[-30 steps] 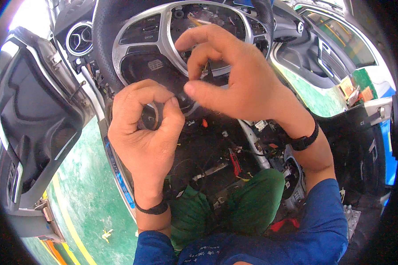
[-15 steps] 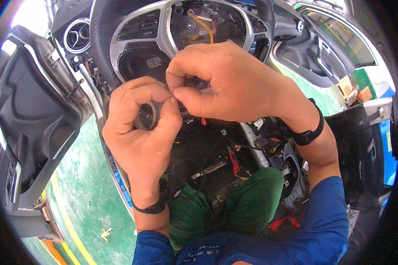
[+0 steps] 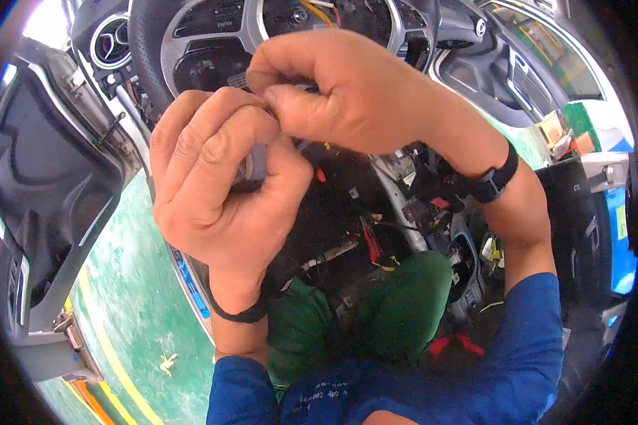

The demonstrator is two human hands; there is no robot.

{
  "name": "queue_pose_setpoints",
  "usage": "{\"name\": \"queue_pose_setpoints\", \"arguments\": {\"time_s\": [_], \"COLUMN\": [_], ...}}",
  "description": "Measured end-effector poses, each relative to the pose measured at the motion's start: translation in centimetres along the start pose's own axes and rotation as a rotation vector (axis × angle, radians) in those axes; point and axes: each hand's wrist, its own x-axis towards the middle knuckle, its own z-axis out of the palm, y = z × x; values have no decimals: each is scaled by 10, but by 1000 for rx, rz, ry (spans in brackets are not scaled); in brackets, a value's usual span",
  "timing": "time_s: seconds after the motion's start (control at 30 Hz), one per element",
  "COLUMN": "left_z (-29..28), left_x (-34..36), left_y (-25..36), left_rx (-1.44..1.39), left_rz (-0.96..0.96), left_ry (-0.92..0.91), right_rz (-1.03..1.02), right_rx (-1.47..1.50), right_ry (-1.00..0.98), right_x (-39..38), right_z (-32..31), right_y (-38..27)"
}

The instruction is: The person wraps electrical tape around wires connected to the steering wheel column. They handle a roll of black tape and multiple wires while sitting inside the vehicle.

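Note:
My left hand [image 3: 223,177] is closed, its fingers curled and the thumb bent in. A grey, curved piece [image 3: 256,161] shows in the gap between thumb and fingers; its kind is unclear. My right hand [image 3: 354,95] pinches thumb against forefinger, right at the left hand's fingertips. Whatever lies in that pinch is too small or hidden to make out. Both hands are raised in front of the steering wheel [image 3: 145,53], whose centre is uncovered, with a yellow cable [image 3: 317,8] showing there.
An opened car door [image 3: 49,170] stands at the left above a green floor [image 3: 131,283]. Between the legs and to their right, the stripped car floor holds a long red item [image 3: 370,241], loose wiring and exposed console parts [image 3: 464,262]. Red material [image 3: 457,345] lies beside the right thigh.
Both hands have moved up and slightly left in the picture. The left fingers have curled further over, and the grey piece shows more plainly. The wheel sits higher in view.

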Motion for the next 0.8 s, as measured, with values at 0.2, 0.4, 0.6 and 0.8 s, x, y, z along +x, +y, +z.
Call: {"name": "queue_pose_setpoints", "arguments": {"time_s": [0.2,0.4,0.6,0.8], "left_z": [-13,-37,-83,-110], "left_x": [6,7,-43,-187], "left_y": [15,37,-13,-129], "left_rx": [-56,-498,-647,-55], "left_rz": [-9,32,-903,-1257], "left_ry": [-49,-310,-390,-603], "right_rz": [70,-112,-15,-19], "right_rx": [61,-132,-53,0], "right_ry": [-41,349,321,295], "right_x": [7,4,-11,-15], "right_z": [-6,0,-5,4], "right_y": [-15,3,-16,-23]}}
